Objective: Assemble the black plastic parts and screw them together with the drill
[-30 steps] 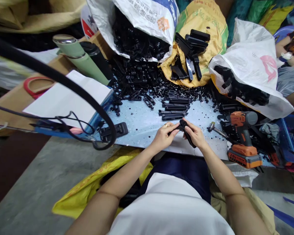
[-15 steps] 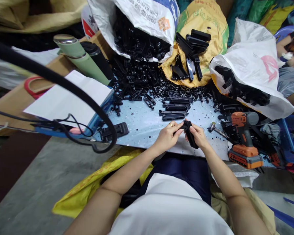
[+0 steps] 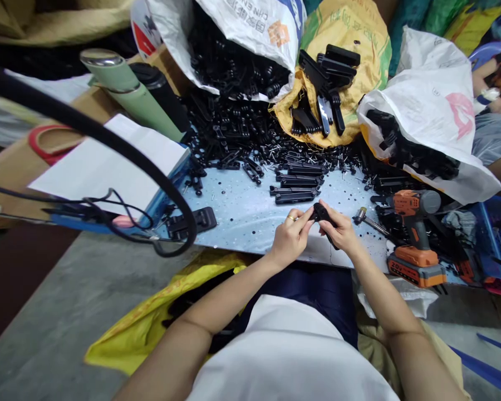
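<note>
The left hand (image 3: 291, 234) has its thumb and bent fingers pinched together on the left end of a black part (image 3: 319, 213). The part's rounded head shows between the two hands, over the front of the blue tabletop (image 3: 237, 217). Rightmost, the right hand (image 3: 343, 229) clamps the body, thumb across it, the lower end jutting below the thumb.

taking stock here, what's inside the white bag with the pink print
Black parts show in the open mouth of the white bag. What lies deeper is covered by the bag and those parts.
</note>
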Demonstrator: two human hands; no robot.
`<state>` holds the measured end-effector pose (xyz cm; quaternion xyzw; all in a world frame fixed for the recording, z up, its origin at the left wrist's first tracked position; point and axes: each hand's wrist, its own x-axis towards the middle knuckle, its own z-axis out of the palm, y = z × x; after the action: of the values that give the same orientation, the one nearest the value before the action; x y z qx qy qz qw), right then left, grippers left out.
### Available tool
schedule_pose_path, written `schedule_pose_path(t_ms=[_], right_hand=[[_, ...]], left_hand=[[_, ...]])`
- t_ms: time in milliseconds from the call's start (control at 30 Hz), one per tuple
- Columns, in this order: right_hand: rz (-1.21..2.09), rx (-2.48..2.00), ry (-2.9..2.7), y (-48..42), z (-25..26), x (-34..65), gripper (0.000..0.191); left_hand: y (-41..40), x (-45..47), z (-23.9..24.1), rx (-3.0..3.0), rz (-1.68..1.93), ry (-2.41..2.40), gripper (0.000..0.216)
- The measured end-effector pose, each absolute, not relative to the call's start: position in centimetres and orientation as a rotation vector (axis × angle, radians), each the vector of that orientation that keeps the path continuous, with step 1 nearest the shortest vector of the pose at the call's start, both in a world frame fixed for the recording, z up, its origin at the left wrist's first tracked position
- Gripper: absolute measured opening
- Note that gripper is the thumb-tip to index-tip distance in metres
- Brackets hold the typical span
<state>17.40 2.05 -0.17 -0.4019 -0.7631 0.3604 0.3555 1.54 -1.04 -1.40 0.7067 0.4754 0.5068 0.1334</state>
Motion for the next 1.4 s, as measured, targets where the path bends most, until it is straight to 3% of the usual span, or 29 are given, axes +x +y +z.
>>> schedule_pose_path(t_ms=[233, 367, 633, 833, 1033, 1133, 1233, 1300, 1400], right_hand=[[0.609, -1.075, -1.912, 0.2, -1.1, 14.9, 0.051], [0.671, -1.086, -1.878, -0.1, -1.6, 14.6, 0.053], [0.76, -1.304, -1.797, -0.7, -2.1, 12.9, 0.054], [0.743, -1.626, -2.053, 5.2, -2.0, 14.5, 0.044], [0.208, -1.992, -1.41, 18.0, 2.0, 20.3, 0.05], [0.162, -2.059, -1.144, 22.1, 4.1, 23.5, 0.051], [0.18, -2.011, -1.075, 24.1, 5.1, 25.5, 0.036], [0.163, -1.968, -1.067, 24.1, 4.8, 25.8, 0.027], [0.076, -1.901, -1.025, 21.7, 3.3, 24.4, 0.03]], left_hand=[[-0.8, 3.2, -1.2, 1.843, 1.807, 1.389, 0.036], [-0.1, 1.9, -1.4, 1.988, 1.678, 1.217, 0.034], [-0.5, 2.7, -3.9, 1.827, 1.684, 1.402, 0.039], [-1.2, 2.2, -7.1, 1.525, 1.226, 1.606, 0.042], [-2.3, 0.2, -6.7, 1.928, 0.955, 1.741, 0.05], [-1.5, 0.0, -5.4, 2.295, 0.847, 1.538, 0.045], [-0.4, 0.4, -4.1, 2.536, 0.617, 1.275, 0.039], [0.1, 0.6, -3.8, 2.592, 0.468, 1.146, 0.033], [0.3, 0.5, -4.1, 2.604, 0.354, 1.05, 0.03]])
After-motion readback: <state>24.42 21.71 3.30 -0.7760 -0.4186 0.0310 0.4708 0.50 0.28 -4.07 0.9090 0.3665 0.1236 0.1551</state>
